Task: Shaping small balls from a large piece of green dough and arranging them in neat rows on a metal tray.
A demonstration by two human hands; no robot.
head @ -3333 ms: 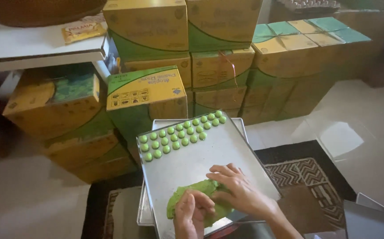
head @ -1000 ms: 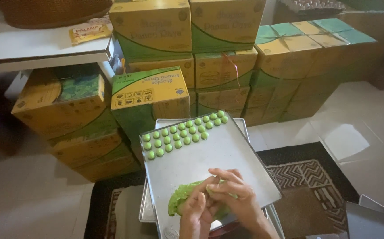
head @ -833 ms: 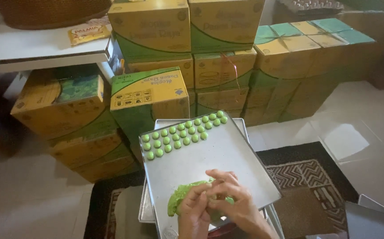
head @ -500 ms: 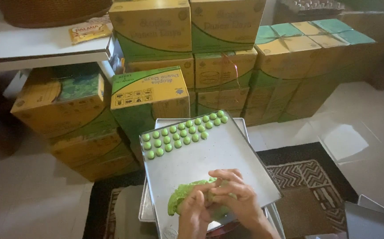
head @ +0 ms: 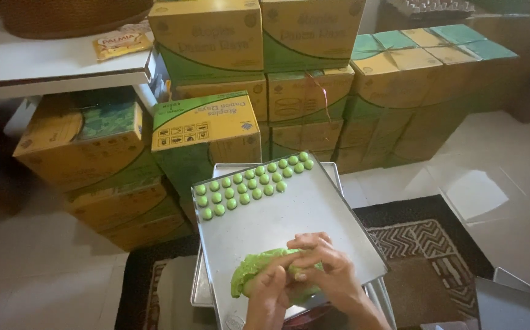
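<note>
Since a second ago my hands have barely shifted on the green dough lump (head: 254,269), which lies at the near end of the metal tray (head: 289,214). My left hand (head: 271,292) cups it; my right hand (head: 326,269) has its fingers (head: 311,244) pinching dough. Small green balls (head: 250,183) line the tray's far edge.

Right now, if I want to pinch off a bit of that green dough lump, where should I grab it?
Probably the bare left end of the green dough lump, coming from the left. Both hands, left hand and right hand, cover its right part, and that end lies free on the metal tray.
</note>
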